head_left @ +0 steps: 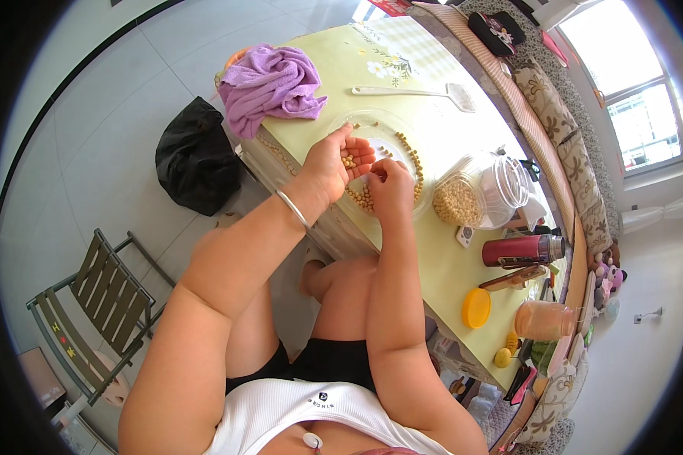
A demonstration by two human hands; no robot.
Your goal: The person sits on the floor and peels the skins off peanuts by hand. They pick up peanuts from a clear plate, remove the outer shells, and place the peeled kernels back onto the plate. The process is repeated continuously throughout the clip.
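Note:
My left hand (340, 161) is cupped palm-up over a clear glass plate (391, 125) and holds several small tan beans (349, 161). My right hand (389, 182) hovers just beside it with the fingertips pinched together over the plate, whether on a bean I cannot tell. More beans lie along the plate's right and near rim (415, 163). A silver bangle (294, 209) circles my left wrist.
A clear jar lying on its side (482, 193) holds more beans. A purple towel (269, 85), a white slotted spatula (421, 93), a red flask (520, 250), an orange lid (476, 308) and an orange jar (546, 320) share the yellow-green table (448, 265). A black bag (196, 155) and a folding chair (91, 311) stand on the floor.

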